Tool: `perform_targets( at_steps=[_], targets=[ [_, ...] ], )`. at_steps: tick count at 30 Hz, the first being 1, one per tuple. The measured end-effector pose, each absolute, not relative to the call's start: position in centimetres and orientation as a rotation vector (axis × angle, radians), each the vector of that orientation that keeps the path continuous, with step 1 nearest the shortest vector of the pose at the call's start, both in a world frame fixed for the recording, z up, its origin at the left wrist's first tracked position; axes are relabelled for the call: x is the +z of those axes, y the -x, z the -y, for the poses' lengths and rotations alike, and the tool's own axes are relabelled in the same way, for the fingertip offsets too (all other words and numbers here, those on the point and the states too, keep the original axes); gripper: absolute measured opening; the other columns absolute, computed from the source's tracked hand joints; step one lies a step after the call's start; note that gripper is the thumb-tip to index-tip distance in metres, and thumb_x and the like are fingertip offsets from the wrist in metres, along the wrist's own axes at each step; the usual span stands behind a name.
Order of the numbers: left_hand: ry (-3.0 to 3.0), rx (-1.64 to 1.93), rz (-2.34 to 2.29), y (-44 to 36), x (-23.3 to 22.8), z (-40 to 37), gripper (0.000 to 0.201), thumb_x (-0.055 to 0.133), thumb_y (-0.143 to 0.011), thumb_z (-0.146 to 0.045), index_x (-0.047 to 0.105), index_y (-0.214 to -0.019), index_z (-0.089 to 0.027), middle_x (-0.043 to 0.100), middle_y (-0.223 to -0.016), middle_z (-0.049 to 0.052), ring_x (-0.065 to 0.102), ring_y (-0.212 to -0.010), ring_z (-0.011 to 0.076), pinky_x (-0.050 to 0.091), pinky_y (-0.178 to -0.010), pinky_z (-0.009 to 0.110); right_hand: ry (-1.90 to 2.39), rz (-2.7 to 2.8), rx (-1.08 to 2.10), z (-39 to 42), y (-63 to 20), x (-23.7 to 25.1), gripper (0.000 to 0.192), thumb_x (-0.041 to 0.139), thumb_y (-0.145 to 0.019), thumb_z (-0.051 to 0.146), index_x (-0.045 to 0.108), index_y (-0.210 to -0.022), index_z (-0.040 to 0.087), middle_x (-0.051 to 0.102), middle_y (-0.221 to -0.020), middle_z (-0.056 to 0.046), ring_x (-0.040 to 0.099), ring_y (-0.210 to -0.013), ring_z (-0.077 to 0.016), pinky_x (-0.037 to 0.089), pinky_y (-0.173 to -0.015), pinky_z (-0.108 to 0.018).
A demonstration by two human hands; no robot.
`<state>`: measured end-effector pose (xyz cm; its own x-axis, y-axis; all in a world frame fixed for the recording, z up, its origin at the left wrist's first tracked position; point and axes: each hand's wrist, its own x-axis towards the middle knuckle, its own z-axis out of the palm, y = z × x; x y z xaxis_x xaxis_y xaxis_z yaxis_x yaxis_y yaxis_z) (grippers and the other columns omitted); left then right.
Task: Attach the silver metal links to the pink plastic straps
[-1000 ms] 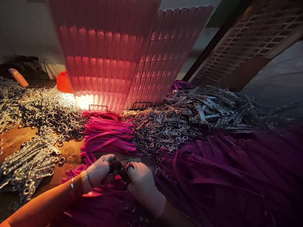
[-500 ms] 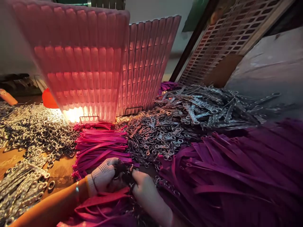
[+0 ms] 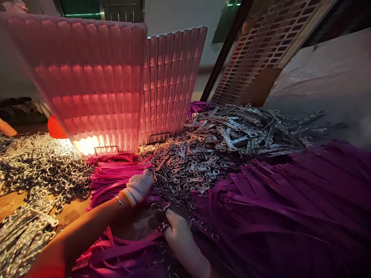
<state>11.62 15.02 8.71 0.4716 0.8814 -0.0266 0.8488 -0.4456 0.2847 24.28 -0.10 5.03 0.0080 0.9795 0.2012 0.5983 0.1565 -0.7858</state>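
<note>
My left hand (image 3: 140,187), in a white dotted glove, reaches over the pink straps (image 3: 108,179) to the edge of a pile of small metal ring links (image 3: 189,164). Its fingers are curled together at the ends of the straps; what lies in them is too small to make out. Lower down, my right hand (image 3: 182,237) is closed, thumb on top, on a dark piece with metal rings (image 3: 162,216). Just left of and below that hand spread more purple straps (image 3: 121,251), some ends close to the dark piece.
Pink ribbed panels (image 3: 95,88) stand upright at the back, a red lamp (image 3: 56,127) glowing behind them. Metal links (image 3: 43,162) are heaped at left, long braided metal strips (image 3: 246,129) at back right. A large purple strap pile (image 3: 278,208) fills the right side.
My left hand has left the dark piece beside my right hand and moved up to the edge of the metal links. My right hand keeps hold, nearly in place. The view has shifted slightly.
</note>
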Motion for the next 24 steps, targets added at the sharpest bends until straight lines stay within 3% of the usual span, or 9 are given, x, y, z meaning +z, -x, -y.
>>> perform_targets(
  at_steps=[4,7,14,18,24],
  targets=[
    [-2.373,0.421,-1.343,-7.7,10.1,-11.6,0.027,0.049,-0.091,-0.013,0.068,-0.11,-0.016,0.07,-0.104,0.011,0.066,-0.097,0.0224,0.05,-0.088,0.034,1.48,1.662,0.62,0.0,-24.3,5.9,0.039,0.039,-0.077,0.009,0.071,-0.097,0.022,0.07,-0.085,-0.007,0.064,-0.081,-0.0223,0.05,-0.076,-0.032],
    [-1.97,0.66,-1.256,-4.8,11.0,-8.4,0.017,0.055,-0.091,-0.025,0.068,-0.085,-0.014,0.069,-0.08,0.005,0.061,-0.074,0.0161,0.048,-0.072,0.026,1.39,1.731,0.528,-0.2,-23.9,7.0,0.043,0.041,-0.075,0.008,0.068,-0.107,0.022,0.07,-0.101,-0.008,0.063,-0.097,-0.0234,0.049,-0.087,-0.036],
    [-1.117,0.709,-1.051,-3.9,12.3,-2.3,0.037,0.062,-0.084,-0.048,0.058,-0.072,-0.014,0.053,-0.056,-0.001,0.038,-0.044,0.0063,0.029,-0.043,0.019,1.69,2.136,0.251,0.3,-21.4,10.7,0.026,0.048,-0.068,0.005,0.065,-0.084,0.017,0.066,-0.09,-0.01,0.057,-0.082,-0.0224,0.04,-0.073,-0.033],
    [-1.255,0.65,-1.117,-4.2,12.1,-1.2,0.037,0.053,-0.088,-0.047,0.055,-0.069,-0.015,0.051,-0.053,-0.001,0.036,-0.042,0.0066,0.026,-0.042,0.02,1.703,2.403,0.069,1.1,-20.5,11.7,0.015,0.053,-0.075,0.007,0.065,-0.079,0.016,0.066,-0.089,-0.012,0.055,-0.08,-0.0221,0.032,-0.068,-0.034],
    [-1.809,0.74,-1.213,-4.1,9.5,-0.6,0.009,0.058,-0.079,-0.022,0.061,-0.074,-0.015,0.062,-0.073,0.005,0.049,-0.066,0.0145,0.038,-0.065,0.027,1.803,2.433,0.103,2.0,-20.6,11.0,0.021,0.052,-0.076,0.003,0.067,-0.085,0.015,0.067,-0.093,-0.012,0.057,-0.081,-0.0218,0.031,-0.068,-0.034]
  ],
)
